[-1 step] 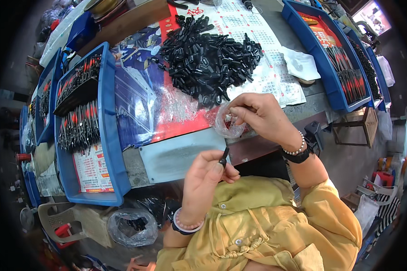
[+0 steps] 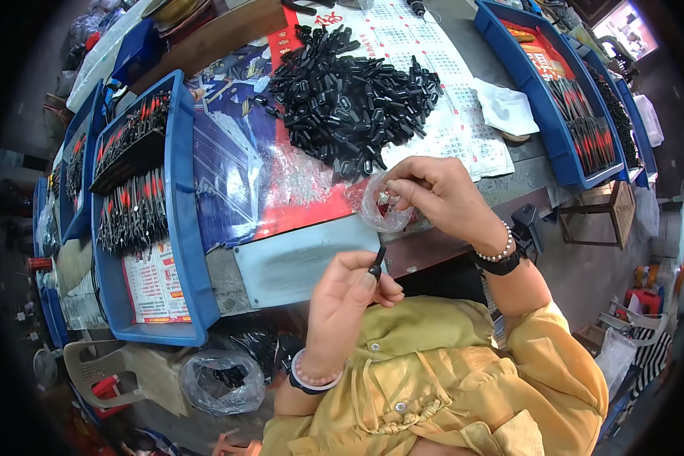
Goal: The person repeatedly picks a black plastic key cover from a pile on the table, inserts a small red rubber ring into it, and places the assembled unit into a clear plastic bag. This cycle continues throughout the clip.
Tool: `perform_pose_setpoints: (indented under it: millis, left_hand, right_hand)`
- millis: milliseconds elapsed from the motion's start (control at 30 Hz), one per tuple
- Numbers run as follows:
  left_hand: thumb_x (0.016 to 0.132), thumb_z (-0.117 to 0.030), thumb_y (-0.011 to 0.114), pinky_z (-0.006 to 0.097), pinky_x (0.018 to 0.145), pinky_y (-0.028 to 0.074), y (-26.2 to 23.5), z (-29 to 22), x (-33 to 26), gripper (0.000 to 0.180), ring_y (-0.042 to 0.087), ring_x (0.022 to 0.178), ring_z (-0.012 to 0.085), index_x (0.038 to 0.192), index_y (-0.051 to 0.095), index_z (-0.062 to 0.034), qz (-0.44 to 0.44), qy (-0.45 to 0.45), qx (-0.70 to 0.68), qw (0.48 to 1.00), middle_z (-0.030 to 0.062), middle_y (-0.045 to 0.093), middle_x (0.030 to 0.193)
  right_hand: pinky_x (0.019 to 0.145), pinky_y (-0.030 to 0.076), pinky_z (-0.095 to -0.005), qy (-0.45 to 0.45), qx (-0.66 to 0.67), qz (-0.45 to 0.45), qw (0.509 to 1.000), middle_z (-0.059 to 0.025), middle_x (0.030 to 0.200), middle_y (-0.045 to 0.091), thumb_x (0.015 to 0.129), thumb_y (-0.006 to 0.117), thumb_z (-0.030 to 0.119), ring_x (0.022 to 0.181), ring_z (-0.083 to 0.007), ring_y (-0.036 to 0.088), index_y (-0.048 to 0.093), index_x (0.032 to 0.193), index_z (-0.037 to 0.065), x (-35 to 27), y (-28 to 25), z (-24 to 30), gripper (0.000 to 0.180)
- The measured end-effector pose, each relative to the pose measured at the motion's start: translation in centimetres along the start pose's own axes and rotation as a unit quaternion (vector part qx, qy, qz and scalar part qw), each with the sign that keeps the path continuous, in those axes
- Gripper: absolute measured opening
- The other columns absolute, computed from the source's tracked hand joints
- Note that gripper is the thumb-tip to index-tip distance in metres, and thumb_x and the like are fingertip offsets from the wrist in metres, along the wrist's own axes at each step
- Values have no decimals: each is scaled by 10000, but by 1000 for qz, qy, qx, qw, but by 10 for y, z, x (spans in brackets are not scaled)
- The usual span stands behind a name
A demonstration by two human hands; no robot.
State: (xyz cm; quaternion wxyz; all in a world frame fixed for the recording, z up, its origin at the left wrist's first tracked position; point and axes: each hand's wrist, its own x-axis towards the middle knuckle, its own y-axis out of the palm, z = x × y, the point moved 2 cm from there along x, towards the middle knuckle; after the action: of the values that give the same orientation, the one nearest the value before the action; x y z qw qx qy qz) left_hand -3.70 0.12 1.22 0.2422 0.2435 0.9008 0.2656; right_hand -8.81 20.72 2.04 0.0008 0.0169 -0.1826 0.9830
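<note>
At the left edge of the table [image 2: 228,270] there is 1 blue tray [image 2: 190,243], where black-and-red tools [image 2: 133,209] stand in 2 packed groups. To its right, a pale flat plate [image 2: 300,266] lies along the near edge of the table. Behind this plate, more toward the far edge, is a large heap of black pieces [image 2: 349,99], spread on printed sheets [image 2: 456,91].

The left hand [image 2: 347,289] is in front of the near edge, beside the plate. Its thumb and fingers are closed around 1 black piece [image 2: 378,262], whose thin end points upward. Next, near the same edge, comes a clear plastic bag [image 2: 385,216] with small red things [image 2: 384,204] inside. The right hand [image 2: 444,194] has its bent thumb and forefinger at the bag's opening; I cannot tell whether they pinch something. Toward the right edge lies a white sheet [image 2: 505,106], and then 1 more blue tray [image 2: 501,49] at the far right corner.
</note>
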Motion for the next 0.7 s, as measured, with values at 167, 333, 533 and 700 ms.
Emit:
perform_pose_setpoints:
  millis: [167,333,533,700]
  left_hand:
    - [986,-134,485,236,690,470,6,-4,5,242,577,751,112,1170,436,16,-7,-5,18,1000,120,629,922]
    - [974,-113,505,184,559,399,9,-4,7,198,503,611,72,1125,442,-2,-9,19,38,999,107,632,844]
    - [963,-116,519,170,482,376,14,-1,4,150,483,519,73,1062,462,-19,-58,51,58,995,140,631,774]
    - [962,-83,512,179,515,408,13,2,2,153,519,584,77,1079,443,-12,-61,63,41,995,124,632,806]
  right_hand:
    - [588,480,-233,86,170,27,981,-35,751,651,882,618,87,659,-77,607,658,898,-39,-16,6,9,133]
    - [541,463,-199,183,313,69,929,-4,804,630,899,631,113,613,-52,579,654,952,-6,-36,20,14,133]
    - [538,471,-179,200,372,72,904,-55,775,639,906,601,79,606,-75,599,628,963,-42,-43,24,11,137]
    - [600,506,-184,187,387,69,900,-32,774,655,913,605,94,661,-66,633,658,988,-17,-49,24,10,144]
